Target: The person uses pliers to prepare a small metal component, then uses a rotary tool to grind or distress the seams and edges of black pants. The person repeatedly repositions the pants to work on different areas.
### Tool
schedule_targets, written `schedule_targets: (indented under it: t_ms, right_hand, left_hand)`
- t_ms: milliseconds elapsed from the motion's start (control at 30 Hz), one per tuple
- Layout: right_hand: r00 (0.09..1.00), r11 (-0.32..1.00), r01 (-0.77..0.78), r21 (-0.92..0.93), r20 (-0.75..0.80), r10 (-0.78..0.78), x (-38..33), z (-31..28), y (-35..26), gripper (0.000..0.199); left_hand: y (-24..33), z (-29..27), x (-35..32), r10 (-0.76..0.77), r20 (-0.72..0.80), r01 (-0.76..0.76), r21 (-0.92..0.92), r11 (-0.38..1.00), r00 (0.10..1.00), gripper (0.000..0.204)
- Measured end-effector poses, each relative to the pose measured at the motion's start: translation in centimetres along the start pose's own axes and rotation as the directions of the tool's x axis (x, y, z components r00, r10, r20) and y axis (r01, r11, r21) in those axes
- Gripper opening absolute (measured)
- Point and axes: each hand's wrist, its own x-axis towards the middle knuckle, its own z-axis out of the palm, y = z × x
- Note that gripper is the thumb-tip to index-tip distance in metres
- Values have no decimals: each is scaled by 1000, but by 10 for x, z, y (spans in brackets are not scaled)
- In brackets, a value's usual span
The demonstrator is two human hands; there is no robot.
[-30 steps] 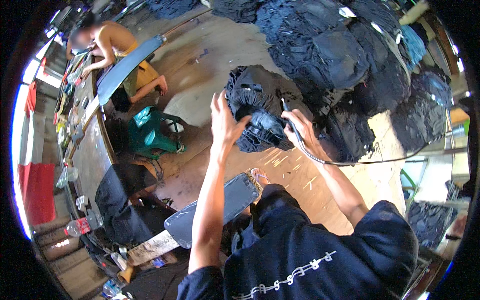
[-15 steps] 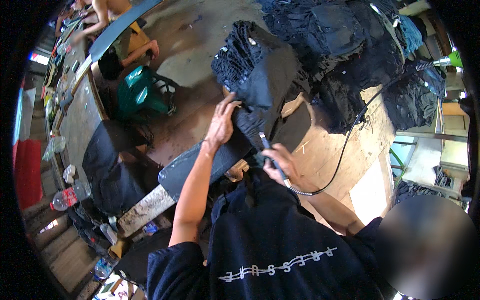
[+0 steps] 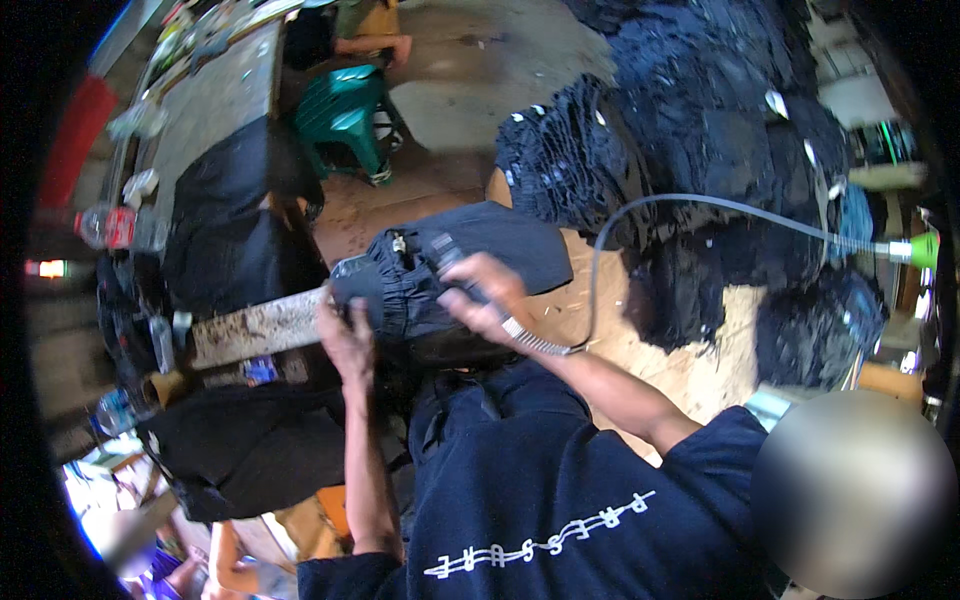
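Observation:
A black garment (image 3: 470, 260) with a gathered, elastic-looking waistband lies over the padded end of a long, narrow board (image 3: 260, 328). At the waistband end, my left hand (image 3: 347, 335) grips the dark cloth between thumb and fingers. My right hand (image 3: 490, 295) is wrapped round a dark, slim hand tool (image 3: 447, 258), its tip close above the waistband. Behind my right hand the tool runs into a metal spring sleeve and a thin hose (image 3: 640, 203). The hose curves away to a green fitting (image 3: 922, 249) at the right. Motion blurs the tool's tip.
A stack of folded black garments (image 3: 575, 155) stands just beyond the board, with a large dark pile (image 3: 710, 120) to its right. Black cloth (image 3: 240, 230) hangs at the left. A green stool (image 3: 345, 112) and another person's arm (image 3: 375, 45) are farther off. A plastic bottle (image 3: 120, 228) lies left.
My left hand has come down and left to the end of the board. The garment at my hands now lies over the board, and the tool has moved left above it. The view has shifted.

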Motion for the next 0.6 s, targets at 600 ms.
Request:
schedule_targets:
  t_ms: [600]
  right_hand:
    - [958, 998, -23, 62, 287, 5, 50, 18, 119, 58]
  left_hand:
    - [38, 31, -27, -78, -187, 145, 374, 916, 979, 60]
